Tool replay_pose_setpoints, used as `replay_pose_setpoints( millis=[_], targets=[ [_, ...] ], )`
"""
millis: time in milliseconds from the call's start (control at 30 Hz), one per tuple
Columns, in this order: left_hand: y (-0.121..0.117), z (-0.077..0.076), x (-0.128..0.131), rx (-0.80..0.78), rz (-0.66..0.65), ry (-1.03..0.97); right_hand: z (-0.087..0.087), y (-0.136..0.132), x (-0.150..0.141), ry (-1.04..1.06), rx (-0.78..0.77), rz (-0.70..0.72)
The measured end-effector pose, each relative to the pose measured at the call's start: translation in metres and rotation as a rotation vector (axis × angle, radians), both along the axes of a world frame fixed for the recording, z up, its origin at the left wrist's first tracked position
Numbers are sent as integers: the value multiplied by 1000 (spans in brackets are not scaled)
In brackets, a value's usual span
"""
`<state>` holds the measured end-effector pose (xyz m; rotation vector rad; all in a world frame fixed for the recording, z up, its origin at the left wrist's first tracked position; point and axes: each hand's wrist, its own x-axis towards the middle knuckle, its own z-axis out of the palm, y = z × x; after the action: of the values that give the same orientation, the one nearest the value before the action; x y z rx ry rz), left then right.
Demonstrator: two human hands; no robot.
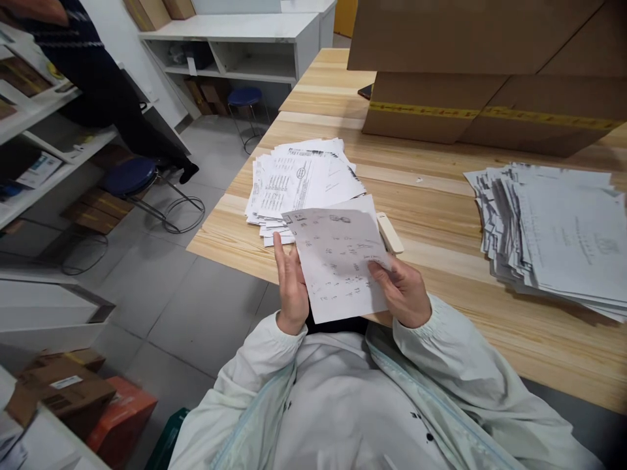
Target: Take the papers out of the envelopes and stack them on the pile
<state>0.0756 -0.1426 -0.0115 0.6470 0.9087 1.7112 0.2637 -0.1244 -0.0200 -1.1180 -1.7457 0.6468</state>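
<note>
A printed sheet of paper (337,261) is held over the table's near edge, tilted toward me. My right hand (404,290) grips its right side, thumb on top and the other fingers hidden beneath. At the sheet's left edge is my left hand (292,284), its fingers stretched out and pointing up, partly behind the paper. Just beyond the sheet lies a loose, fanned pile of printed papers (294,179). Partly covered by the held sheet, a small cream-coloured oblong object (390,234) rests on the wood.
A thick stack of papers (573,235) sits on the wooden table (431,202) at the right. Large cardboard boxes (431,104) stand at the back. Blue stools (130,176) and a person (108,78) by shelves are on the left. Cartons (68,391) lie at lower left.
</note>
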Motion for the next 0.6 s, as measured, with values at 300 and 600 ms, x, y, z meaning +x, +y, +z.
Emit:
replay_pose_setpoints(
  millis=[300,600],
  targets=[
    [5,-8,-22,-224,-234,-86,1,-3,0,388,-531,56],
    [7,-5,-23,-242,-209,-189,15,34,58,917,-395,9]
  ],
)
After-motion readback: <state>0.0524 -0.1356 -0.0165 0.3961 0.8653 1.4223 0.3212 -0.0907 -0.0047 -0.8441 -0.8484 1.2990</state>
